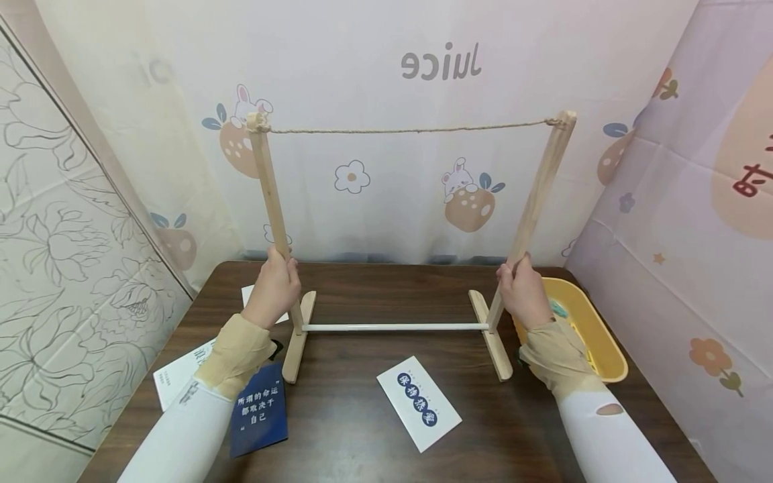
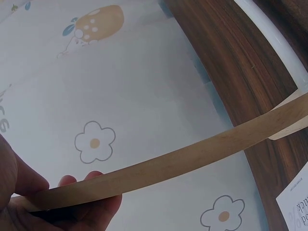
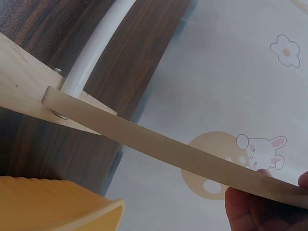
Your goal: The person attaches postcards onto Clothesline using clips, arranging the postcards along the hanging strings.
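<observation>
The pale wooden frame (image 1: 542,174), its uprights joined by a white rod (image 1: 395,327) below and twine (image 1: 410,130) above, stands on the brown surface (image 1: 344,402), one upright gripped by the left hand (image 1: 274,288), the other by the right hand (image 1: 524,292). Before the frame, a white card (image 1: 419,404) reads 保持热爱; behind it, a curtain (image 1: 386,228) shows "Juice" mirrored.

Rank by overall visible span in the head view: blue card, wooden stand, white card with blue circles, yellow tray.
1. Wooden stand
2. Yellow tray, partly covered
3. Unranked: blue card and white card with blue circles; they look alike, and a sleeve overlaps the blue one.
</observation>
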The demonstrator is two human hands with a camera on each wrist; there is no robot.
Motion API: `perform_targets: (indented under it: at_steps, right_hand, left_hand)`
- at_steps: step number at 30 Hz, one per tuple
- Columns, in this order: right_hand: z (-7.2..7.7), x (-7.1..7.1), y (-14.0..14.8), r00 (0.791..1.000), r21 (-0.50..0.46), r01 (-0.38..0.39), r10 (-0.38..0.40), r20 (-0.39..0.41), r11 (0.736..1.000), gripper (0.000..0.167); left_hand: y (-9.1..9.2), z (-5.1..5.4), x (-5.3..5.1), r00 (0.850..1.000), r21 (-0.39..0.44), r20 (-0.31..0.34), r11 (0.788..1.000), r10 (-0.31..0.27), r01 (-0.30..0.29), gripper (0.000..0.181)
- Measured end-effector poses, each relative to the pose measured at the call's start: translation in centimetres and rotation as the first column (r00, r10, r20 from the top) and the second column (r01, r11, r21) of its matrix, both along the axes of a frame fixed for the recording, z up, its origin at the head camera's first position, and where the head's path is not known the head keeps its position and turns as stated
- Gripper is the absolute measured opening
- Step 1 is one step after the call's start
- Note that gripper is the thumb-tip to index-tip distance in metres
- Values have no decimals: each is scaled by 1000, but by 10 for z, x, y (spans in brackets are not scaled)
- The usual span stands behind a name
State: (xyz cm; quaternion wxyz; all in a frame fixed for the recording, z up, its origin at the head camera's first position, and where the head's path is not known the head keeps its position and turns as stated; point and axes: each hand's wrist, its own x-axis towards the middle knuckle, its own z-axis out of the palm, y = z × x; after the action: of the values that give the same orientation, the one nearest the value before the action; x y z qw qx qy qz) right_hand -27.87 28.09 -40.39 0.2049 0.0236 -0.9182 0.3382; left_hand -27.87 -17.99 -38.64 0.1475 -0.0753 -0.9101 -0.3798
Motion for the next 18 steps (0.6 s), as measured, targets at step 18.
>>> perform_targets:
  at_steps: [18]
  right_hand:
    - [3,5,7,997,17,-68,68,-26,998,27]
  left_hand:
    - [1,-1,0,1000,-9,-17,1000,-2,2,42]
